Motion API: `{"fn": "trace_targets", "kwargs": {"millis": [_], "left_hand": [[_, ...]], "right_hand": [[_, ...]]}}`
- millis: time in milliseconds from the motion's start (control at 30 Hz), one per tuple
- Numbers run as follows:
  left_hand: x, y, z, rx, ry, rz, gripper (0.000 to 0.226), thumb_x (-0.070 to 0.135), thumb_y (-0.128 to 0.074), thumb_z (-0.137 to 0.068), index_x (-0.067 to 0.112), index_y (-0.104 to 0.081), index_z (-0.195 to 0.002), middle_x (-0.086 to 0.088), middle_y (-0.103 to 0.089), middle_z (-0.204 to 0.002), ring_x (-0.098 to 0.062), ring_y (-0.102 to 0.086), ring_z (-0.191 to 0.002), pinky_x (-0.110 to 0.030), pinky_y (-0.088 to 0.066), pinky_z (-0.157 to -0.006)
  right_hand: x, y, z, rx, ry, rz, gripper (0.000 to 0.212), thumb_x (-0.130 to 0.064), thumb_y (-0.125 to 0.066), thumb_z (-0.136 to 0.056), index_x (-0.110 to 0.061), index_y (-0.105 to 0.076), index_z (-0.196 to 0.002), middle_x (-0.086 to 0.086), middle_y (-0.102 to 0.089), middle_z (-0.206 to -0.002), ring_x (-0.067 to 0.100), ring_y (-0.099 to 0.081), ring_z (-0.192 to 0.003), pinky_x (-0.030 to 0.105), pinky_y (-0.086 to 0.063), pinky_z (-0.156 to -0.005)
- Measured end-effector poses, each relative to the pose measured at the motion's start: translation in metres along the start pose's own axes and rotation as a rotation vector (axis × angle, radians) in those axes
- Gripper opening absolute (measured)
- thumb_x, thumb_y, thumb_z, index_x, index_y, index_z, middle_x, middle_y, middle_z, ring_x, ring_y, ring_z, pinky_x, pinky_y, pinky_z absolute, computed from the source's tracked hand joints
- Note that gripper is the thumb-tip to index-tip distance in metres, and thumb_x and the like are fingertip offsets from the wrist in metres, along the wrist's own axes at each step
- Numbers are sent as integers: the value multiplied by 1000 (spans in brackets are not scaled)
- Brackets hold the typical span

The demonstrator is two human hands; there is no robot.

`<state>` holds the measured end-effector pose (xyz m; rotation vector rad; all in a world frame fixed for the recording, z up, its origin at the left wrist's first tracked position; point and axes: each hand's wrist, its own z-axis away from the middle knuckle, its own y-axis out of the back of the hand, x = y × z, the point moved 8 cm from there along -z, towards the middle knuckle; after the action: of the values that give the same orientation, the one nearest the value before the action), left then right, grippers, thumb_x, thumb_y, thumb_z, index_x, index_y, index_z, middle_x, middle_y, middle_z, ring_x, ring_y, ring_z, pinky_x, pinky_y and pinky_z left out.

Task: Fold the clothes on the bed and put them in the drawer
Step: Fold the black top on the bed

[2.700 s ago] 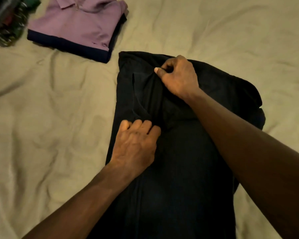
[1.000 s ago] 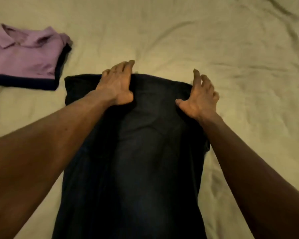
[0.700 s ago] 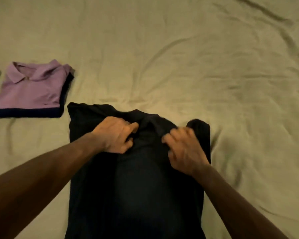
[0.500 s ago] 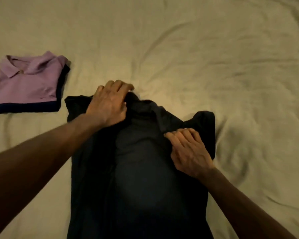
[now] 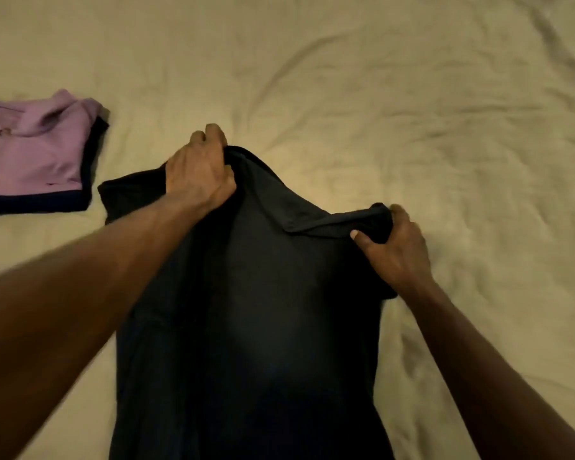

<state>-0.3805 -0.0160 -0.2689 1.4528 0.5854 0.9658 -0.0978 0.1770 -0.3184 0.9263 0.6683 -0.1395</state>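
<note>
The left hand [image 5: 198, 174], flat a moment ago, now joins the right hand [image 5: 395, 250] in clutching the far edge of the shirt [image 5: 263, 310] on the bed [image 5: 412, 111], raising it, apparently for a fold toward the near side

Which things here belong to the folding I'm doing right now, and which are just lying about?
In hand: black shirt, gripped at its far edge by the left hand and right hand.
Lying about: purple shirt, already folded, untouched; the bed sheet underneath.
</note>
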Motion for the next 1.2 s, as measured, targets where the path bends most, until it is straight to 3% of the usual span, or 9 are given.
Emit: {"fn": "trace_targets", "kwargs": {"millis": [200, 400, 533, 633, 700, 767, 867, 1033, 1200], "left_hand": [[69, -29, 115, 19, -121, 470, 13, 26, -66, -88, 28, -58, -98, 9, -61, -79, -15, -62, -76, -36, -52, -75], [103, -87, 149, -450, 406, 1087, 41, 63, -67, -89, 24, -69, -105, 1, -76, -96, -13, -73, -82, -36, -63, -76], [112, -75, 128, -623, 694, 1461, 69, 78, -62, -81, 19, -70, -115, -3, -75, -108, -21, -74, -95, -40, -62, -78], [96, -51, 112, -480, 598, 1233, 28, 42, -78, -84, 16, -73, -92, 0, -74, -84, -8, -72, -66, -19, -56, -58], [69, -38, 105, -303, 632, 1065, 5, 14, -71, -83, 14, -67, -79, 0, -66, -73, -14, -66, -63, -22, -52, -55], [43, -35, 102, -232, 648, 976, 6, 11, -65, -82, 15, -70, -83, -3, -70, -82, -24, -70, -82, -34, -60, -74], [19, -43, 107, -328, 592, 710, 34, 32, -73, -85, 19, -67, -116, 0, -68, -108, -26, -66, -102, -39, -56, -93], [14, -37, 115, -215, 375, 422, 49, 17, -66, -89, 20, -52, -136, -11, -61, -122, -33, -59, -117, -36, -48, -95], [-2, -34, 108, -187, 452, 625, 38, 13, -49, -94, 17, -64, -128, -12, -66, -123, -32, -61, -111, -36, -50, -97]], "right_hand": [[10, 24, -12, -78, -289, -717, 30, -20, -76, -85, -21, -72, -115, 7, -77, -107, 30, -73, -99, 42, -61, -80], [20, 50, -2, -41, -221, -636, 34, -22, -66, -97, -25, -62, -130, 5, -69, -121, 29, -67, -110, 53, -58, -94], [-41, 22, 51, -103, 188, -339, 21, -27, -65, -89, -31, -67, -110, -5, -73, -107, 12, -69, -99, 49, -57, -93], [-76, -28, 109, -312, 422, -239, 55, -48, -66, -87, -28, -60, -138, -9, -66, -133, 4, -60, -123, 37, -51, -105], [-73, -28, 123, -55, 494, -138, 53, -49, -64, -91, -26, -58, -139, -10, -61, -137, 5, -52, -129, 36, -44, -109], [-40, -21, 128, 193, 270, -37, 60, -52, -64, -90, -26, -50, -142, -3, -52, -140, 16, -45, -133, 42, -39, -111], [16, -42, 136, 124, -89, 131, 77, -53, -68, -87, -25, -35, -151, 4, -41, -146, 25, -37, -137, 45, -35, -111], [57, -41, 150, -29, -193, -63, 34, -45, -77, -83, -30, -62, -110, -9, -67, -100, 17, -66, -99, 35, -54, -88], [70, -34, 182, -125, -160, 96, 19, -36, -72, -89, -30, -63, -105, -5, -69, -103, 17, -66, -93, 36, -54, -80]]}}
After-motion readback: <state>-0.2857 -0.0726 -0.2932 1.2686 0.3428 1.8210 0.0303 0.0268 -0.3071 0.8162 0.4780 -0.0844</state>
